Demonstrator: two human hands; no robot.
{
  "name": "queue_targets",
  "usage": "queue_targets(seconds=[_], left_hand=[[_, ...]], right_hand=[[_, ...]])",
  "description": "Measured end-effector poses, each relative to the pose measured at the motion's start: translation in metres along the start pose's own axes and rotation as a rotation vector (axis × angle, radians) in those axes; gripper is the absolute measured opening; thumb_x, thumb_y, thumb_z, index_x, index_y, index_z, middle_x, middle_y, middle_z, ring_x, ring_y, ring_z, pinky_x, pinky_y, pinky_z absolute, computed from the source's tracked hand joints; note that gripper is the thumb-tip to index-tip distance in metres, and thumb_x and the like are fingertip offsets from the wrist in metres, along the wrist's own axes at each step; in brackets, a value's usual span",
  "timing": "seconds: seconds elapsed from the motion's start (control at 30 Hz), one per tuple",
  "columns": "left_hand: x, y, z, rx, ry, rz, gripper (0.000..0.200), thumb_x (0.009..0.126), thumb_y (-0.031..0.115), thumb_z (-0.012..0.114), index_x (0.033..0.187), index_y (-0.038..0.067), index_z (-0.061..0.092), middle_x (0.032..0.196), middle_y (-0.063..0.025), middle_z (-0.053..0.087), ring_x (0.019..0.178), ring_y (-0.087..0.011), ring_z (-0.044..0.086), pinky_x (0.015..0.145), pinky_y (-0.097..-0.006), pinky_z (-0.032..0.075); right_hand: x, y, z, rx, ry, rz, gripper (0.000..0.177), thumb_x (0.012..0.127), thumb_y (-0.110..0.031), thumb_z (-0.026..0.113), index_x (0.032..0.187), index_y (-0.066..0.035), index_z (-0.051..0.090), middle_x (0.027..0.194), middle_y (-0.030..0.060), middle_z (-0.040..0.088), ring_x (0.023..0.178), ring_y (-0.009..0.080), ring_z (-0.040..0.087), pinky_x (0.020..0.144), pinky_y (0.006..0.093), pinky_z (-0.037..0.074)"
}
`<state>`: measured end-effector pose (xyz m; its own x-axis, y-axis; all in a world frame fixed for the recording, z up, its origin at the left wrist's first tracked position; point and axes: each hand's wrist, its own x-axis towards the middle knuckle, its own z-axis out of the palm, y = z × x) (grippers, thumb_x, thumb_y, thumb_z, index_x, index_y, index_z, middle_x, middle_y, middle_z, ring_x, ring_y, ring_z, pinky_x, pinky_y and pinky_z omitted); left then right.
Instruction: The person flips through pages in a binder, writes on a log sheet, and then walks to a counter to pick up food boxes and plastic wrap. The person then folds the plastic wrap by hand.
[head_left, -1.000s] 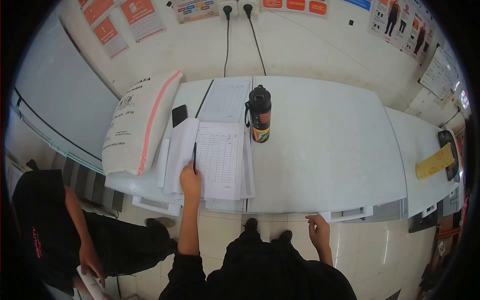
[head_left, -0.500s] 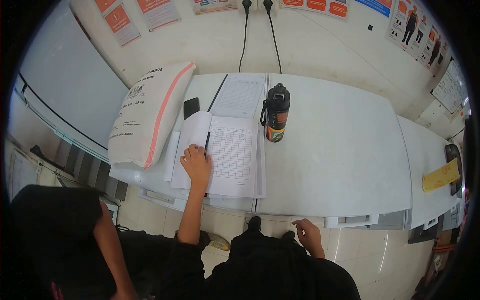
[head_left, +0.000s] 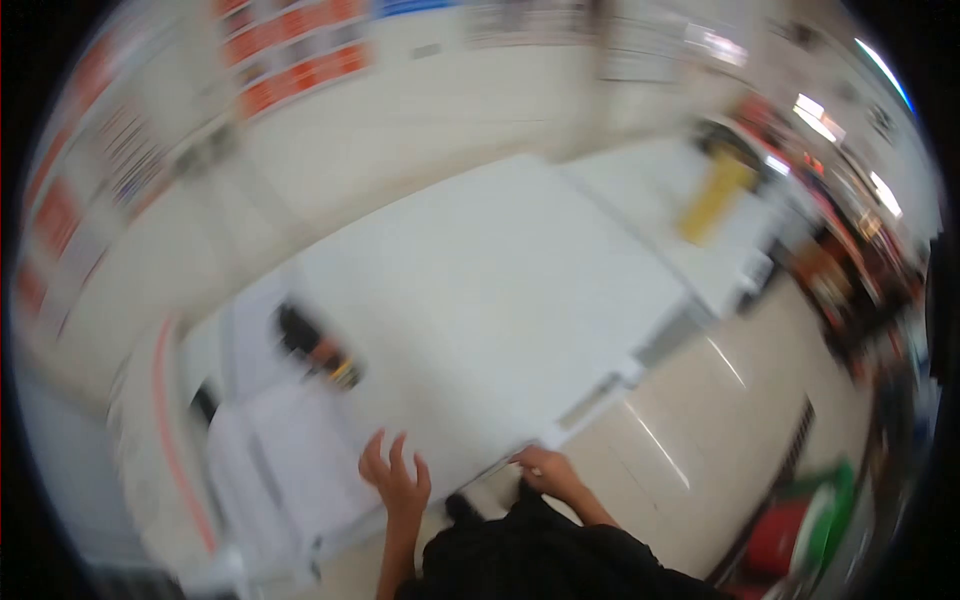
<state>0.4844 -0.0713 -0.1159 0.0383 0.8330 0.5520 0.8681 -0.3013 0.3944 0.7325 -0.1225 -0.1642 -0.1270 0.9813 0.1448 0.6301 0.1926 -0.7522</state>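
Left hand (head_left: 395, 482): fingers spread, empty, at the near edge of the white counter (head_left: 500, 290), just beside the papers (head_left: 285, 460).
Right hand (head_left: 548, 470): curled at the counter's front edge; the grip is too blurred to tell.
Dark bottle (head_left: 322, 350): on the counter, beyond the papers.
Yellow item (head_left: 715, 195): past the counter's far end.

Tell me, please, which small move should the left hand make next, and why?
Probably lower the left hand flat onto the papers to pin them. It is open, fingers spread, by the sheets' right edge, with nothing visible in it; the right hand is at the front edge of the white top. The picture is motion-blurred, so I am unsure.
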Motion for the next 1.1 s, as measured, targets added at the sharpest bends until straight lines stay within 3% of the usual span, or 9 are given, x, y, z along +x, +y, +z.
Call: queue_targets(seconds=[0.3,0.4,0.53,0.6,0.73,0.8,0.87,0.93,1.1], left_hand=[[0.010,0.122,0.098,-0.690,-0.463,0.691,0.028,0.072,0.003,0.058,0.099,0.009,0.062,0.111,-0.0136,0.053,0.099,-0.0295,0.051,0.084,-0.0386,0.042],[0.021,0.153,0.116,-0.859,-0.612,0.827,0.034,0.072,-0.001,0.055,0.104,0.008,0.061,0.111,-0.0113,0.055,0.097,-0.0274,0.055,0.081,-0.0382,0.045],[0.032,0.211,0.137,-1.064,-0.587,0.989,0.033,0.075,0.001,0.053,0.107,0.009,0.059,0.109,-0.0092,0.056,0.093,-0.0265,0.057,0.079,-0.0382,0.046],[0.034,0.247,0.134,-1.096,-0.734,0.946,0.034,0.075,0.001,0.053,0.108,0.011,0.059,0.108,-0.0070,0.057,0.090,-0.0238,0.057,0.077,-0.0374,0.046],[0.017,0.282,0.131,-1.136,-0.583,0.856,0.034,0.074,0.001,0.054,0.107,0.011,0.058,0.107,-0.0049,0.057,0.083,-0.0218,0.058,0.071,-0.0362,0.047],[0.009,0.290,0.135,-1.062,-0.641,0.986,0.035,0.073,0.001,0.054,0.105,0.012,0.058,0.105,-0.0028,0.057,0.076,-0.0213,0.058,0.065,-0.0341,0.047],[0.007,0.286,0.140,-0.942,-0.697,1.035,0.041,0.070,0.002,0.056,0.109,0.013,0.056,0.105,-0.0007,0.057,0.073,-0.0221,0.059,0.061,-0.0321,0.047],[0.007,0.286,0.141,-0.763,-0.864,0.838,0.047,0.069,0.001,0.055,0.114,0.015,0.053,0.108,0.0007,0.057,0.078,-0.0227,0.059,0.063,-0.0316,0.048],[-0.011,0.296,0.164,-0.684,-0.517,0.613,0.047,0.063,-0.007,0.048,0.104,0.013,0.059,0.095,-0.0059,0.063,0.081,-0.0224,0.062,0.057,-0.0326,0.049]], right_hand=[[-0.080,0.048,-0.079,-0.134,0.599,0.467,0.020,0.077,-0.001,0.053,0.092,-0.010,0.063,0.087,0.0063,0.062,0.075,0.0249,0.060,0.065,0.0331,0.048],[-0.132,0.065,-0.092,-0.220,0.833,0.503,0.028,0.071,0.010,0.047,0.090,-0.003,0.062,0.088,0.0122,0.064,0.077,0.0256,0.061,0.069,0.0323,0.049],[-0.205,0.097,-0.088,-0.089,1.013,0.822,0.025,0.077,0.007,0.044,0.093,-0.002,0.061,0.079,0.0067,0.061,0.071,0.0129,0.058,0.060,0.0259,0.048],[-0.244,0.126,-0.085,-0.110,0.958,0.905,0.023,0.075,0.006,0.046,0.091,-0.001,0.061,0.073,0.0095,0.058,0.064,0.0171,0.055,0.059,0.0278,0.044],[-0.273,0.159,-0.104,-0.079,0.754,0.998,0.020,0.075,0.004,0.048,0.090,-0.001,0.061,0.067,0.0079,0.056,0.059,0.0168,0.053,0.056,0.0289,0.043],[-0.269,0.169,-0.125,-0.047,0.634,1.042,0.019,0.076,0.003,0.047,0.089,-0.001,0.061,0.065,0.0075,0.055,0.057,0.0169,0.052,0.055,0.0288,0.042],[-0.261,0.185,-0.148,-0.038,0.598,0.980,0.021,0.077,0.004,0.046,0.090,0.000,0.061,0.069,0.0087,0.058,0.059,0.0167,0.053,0.054,0.0282,0.042],[-0.260,0.207,-0.166,-0.034,0.667,0.815,0.021,0.077,0.005,0.047,0.092,0.000,0.061,0.076,0.0105,0.061,0.066,0.0178,0.058,0.059,0.0286,0.046],[-0.228,0.210,-0.227,0.096,0.793,0.703,0.026,0.079,0.007,0.045,0.095,-0.002,0.063,0.079,0.0079,0.062,0.072,0.0158,0.059,0.064,0.0277,0.049]])
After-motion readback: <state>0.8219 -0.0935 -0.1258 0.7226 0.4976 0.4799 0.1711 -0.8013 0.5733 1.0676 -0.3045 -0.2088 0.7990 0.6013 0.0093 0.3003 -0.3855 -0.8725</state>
